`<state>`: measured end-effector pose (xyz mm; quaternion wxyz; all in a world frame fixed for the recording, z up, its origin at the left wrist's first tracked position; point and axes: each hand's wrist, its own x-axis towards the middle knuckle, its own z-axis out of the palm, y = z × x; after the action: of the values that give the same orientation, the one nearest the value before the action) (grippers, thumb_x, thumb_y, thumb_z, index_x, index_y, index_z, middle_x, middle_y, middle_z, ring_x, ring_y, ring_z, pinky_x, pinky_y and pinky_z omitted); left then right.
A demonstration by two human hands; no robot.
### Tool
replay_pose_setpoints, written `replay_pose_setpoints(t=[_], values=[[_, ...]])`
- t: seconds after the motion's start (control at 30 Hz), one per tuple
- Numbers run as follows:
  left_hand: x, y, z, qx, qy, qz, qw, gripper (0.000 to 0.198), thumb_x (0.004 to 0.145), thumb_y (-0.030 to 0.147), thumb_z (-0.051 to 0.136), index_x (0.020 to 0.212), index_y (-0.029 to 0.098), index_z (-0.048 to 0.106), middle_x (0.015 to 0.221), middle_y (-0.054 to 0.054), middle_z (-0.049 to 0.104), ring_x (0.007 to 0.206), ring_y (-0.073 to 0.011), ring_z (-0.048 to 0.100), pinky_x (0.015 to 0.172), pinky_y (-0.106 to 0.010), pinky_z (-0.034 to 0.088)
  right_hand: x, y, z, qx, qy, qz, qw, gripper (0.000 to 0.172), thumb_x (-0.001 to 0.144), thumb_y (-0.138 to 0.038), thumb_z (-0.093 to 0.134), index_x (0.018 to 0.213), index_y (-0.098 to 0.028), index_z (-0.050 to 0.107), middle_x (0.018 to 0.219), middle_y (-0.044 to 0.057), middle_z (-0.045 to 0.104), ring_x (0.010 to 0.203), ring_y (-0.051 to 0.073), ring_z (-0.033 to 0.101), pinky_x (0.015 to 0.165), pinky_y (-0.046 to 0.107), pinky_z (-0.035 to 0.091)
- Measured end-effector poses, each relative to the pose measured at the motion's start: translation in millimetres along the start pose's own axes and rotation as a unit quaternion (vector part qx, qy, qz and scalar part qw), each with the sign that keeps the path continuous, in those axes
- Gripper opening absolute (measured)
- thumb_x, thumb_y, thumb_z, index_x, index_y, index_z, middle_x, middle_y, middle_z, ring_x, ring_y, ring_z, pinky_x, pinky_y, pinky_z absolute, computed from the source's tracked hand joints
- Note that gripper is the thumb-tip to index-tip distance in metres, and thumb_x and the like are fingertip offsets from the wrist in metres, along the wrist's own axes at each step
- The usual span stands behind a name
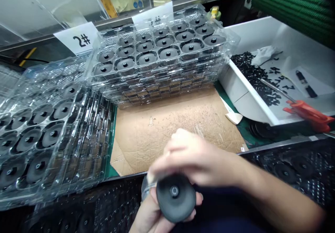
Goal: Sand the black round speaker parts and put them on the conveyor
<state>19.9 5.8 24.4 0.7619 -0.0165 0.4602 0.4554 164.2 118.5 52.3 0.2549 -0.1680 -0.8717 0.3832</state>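
In the head view my left hand (154,213) is wrapped round a dark grey, roughly oval disc with a short hollow stem (176,198). The stem points up towards me. My right hand (183,158) is just above the disc's far edge, its fingers bent and smeared by motion. Whether it touches the disc or holds anything, I cannot tell. Beyond both hands lies a brown cardboard sheet (167,121) on the green bench. Similar discs sit in a stack of clear plastic trays (157,69) behind it.
More stacked clear trays (86,132) with discs stand at left. At right is a white bin (248,90) with small black pieces, red-handled pliers (309,112) and a black marker (306,83). A green ribbed roll (295,6) overhangs it. Dark trays (295,170) lie nearer me.
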Motion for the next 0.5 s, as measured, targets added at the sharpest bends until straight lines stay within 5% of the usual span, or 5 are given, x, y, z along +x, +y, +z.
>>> replay_pose_setpoints(t=[0.07,0.17,0.37,0.5], values=[[3.6,6.5,1.6,-0.039,-0.112,-0.073,0.99,0.048,0.056,0.045,0.078,0.098,0.023,0.068,0.094,-0.004,0.072,0.078,-0.0227,0.069,0.059,-0.024,0.056,-8.3,21.1,2.4,-0.019,0.065,0.136,0.988,0.025,0.089,-0.015,0.048,0.109,-0.022,0.061,0.093,-0.001,0.065,0.084,0.011,0.056,0.076,0.024,0.041],[10.0,13.8,-5.6,-0.081,-0.242,-0.1,0.962,0.049,0.063,0.038,0.075,0.109,0.028,0.063,0.112,-0.002,0.067,0.099,-0.0245,0.064,0.076,-0.028,0.055,-32.4,56.6,19.4,-0.083,0.09,0.291,0.949,0.026,0.089,-0.02,0.047,0.111,-0.025,0.06,0.102,0.001,0.064,0.089,0.013,0.059,0.076,0.025,0.047],[19.4,11.3,-22.9,-0.103,-0.261,-0.062,0.958,0.051,0.067,0.041,0.07,0.115,0.027,0.06,0.122,-0.005,0.061,0.107,-0.0265,0.059,0.084,-0.031,0.052,-78.3,82.2,75.1,-0.17,0.12,0.351,0.913,0.038,0.088,-0.019,0.043,0.124,-0.017,0.052,0.128,0.016,0.044,0.106,0.028,0.053,0.088,0.045,0.045],[23.2,11.6,-22.7,-0.128,-0.251,-0.04,0.959,0.053,0.068,0.045,0.067,0.117,0.026,0.059,0.124,-0.005,0.06,0.112,-0.0268,0.056,0.09,-0.03,0.048,-73.0,87.1,82.9,-0.19,0.139,0.348,0.907,0.039,0.084,-0.022,0.051,0.123,-0.015,0.053,0.126,0.018,0.045,0.111,0.033,0.049,0.09,0.048,0.045]])
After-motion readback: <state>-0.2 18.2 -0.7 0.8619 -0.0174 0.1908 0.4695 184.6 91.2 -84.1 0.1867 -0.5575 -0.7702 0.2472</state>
